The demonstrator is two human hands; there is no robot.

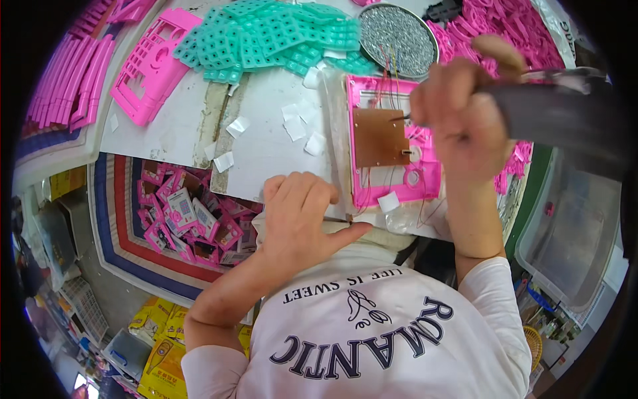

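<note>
Right hand: the right hand (468, 116) is closed around a dark, blurred tool (558, 113) over the housing's right side; a thin tip reaches the board's right edge, contact uncertain.
Left hand: the left hand (296, 219) appears empty, fingers loosely bent at the near edge of the bench (266, 149), thumb stretched toward the housing.
Pink housing: the pink housing (363, 193) lies open near the bench's near edge, right of the left hand; its long axis runs from near edge to far edge. The right hand is nearer, overlapping it in view.
Brown board: the brown board (380, 139) sits inside the housing, toward its left side, with thin wires around it.
White squares: several white squares (292, 123) lie scattered left of the housing.
Far edge: green pad sheets (272, 40), then a round dish of small metal pieces (399, 16), then a pink parts heap (502, 30) toward the far right corner.
Far left: another pink housing shell (149, 93) lies at an angle beside stacked pink strips (70, 83).
Below the near edge: a striped-sided container holds small pink-and-white pieces (183, 213).
</note>
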